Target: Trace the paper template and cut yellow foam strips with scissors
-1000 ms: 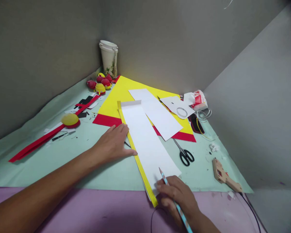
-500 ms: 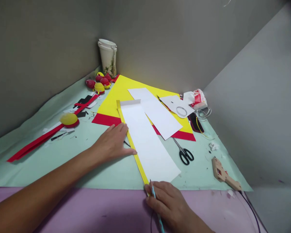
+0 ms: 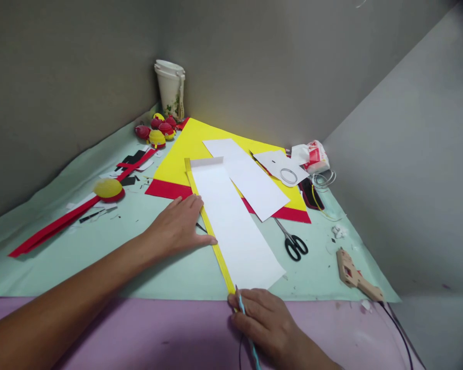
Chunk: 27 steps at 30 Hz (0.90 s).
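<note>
My left hand (image 3: 182,223) lies with fingers spread on the long yellow strip (image 3: 209,229), pressing it along the left edge of a white paper sheet (image 3: 237,221). The sheet's far end is folded up. My right hand (image 3: 272,321) is closed around a light-blue pencil (image 3: 242,304), its tip pointing away from me. The same hand's fingertips touch the strip's near end, where they partly cover it. A second white sheet (image 3: 250,177) lies beyond, over a large yellow sheet (image 3: 173,149) with a red border.
Black-handled scissors (image 3: 293,244) and a beige glue gun (image 3: 357,277) with its cord lie right. Small red and yellow lantern-like shapes (image 3: 157,137) stand near a white cup (image 3: 170,90) at the back. Left are a crossed red strip (image 3: 57,228), a yellow disc (image 3: 108,189) and scraps.
</note>
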### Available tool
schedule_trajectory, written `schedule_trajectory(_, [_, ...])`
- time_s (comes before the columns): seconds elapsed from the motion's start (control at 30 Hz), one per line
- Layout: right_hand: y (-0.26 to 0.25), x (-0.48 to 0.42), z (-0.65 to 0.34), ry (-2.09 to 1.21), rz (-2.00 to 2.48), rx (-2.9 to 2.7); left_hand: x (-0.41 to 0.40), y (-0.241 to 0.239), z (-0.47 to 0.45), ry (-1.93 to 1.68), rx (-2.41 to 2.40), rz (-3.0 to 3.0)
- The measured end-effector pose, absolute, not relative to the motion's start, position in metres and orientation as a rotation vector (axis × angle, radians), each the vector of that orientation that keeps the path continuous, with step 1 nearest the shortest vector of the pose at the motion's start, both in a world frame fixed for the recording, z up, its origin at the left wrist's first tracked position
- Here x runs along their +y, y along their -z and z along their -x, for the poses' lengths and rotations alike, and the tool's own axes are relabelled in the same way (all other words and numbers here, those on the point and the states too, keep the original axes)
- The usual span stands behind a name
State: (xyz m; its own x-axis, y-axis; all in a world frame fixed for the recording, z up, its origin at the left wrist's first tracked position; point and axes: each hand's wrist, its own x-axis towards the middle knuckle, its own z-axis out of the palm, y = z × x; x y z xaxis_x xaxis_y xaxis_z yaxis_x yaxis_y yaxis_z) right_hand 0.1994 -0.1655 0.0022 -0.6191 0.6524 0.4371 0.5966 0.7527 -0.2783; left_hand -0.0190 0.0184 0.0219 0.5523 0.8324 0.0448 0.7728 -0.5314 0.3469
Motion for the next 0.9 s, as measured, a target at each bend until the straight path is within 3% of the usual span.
schedule_trajectory(0.43, [0.004, -0.146, -0.190, -0.159, 0.906, -2.386, 0.031, -0.024, 0.024, -0.307, 1.373, -2.584])
schedule_trajectory(0.73, [0.003, -0.126, -0.179, -0.176, 0.942, -2.368, 0.024, -0.027, 0.020, -0.501, 1.343, -2.711])
schedule_trajectory(0.9, [0.004, -0.127, -0.178, -0.173, 0.943, -2.359, 0.008, -0.028, 0.009, -0.369, 1.198, -2.655])
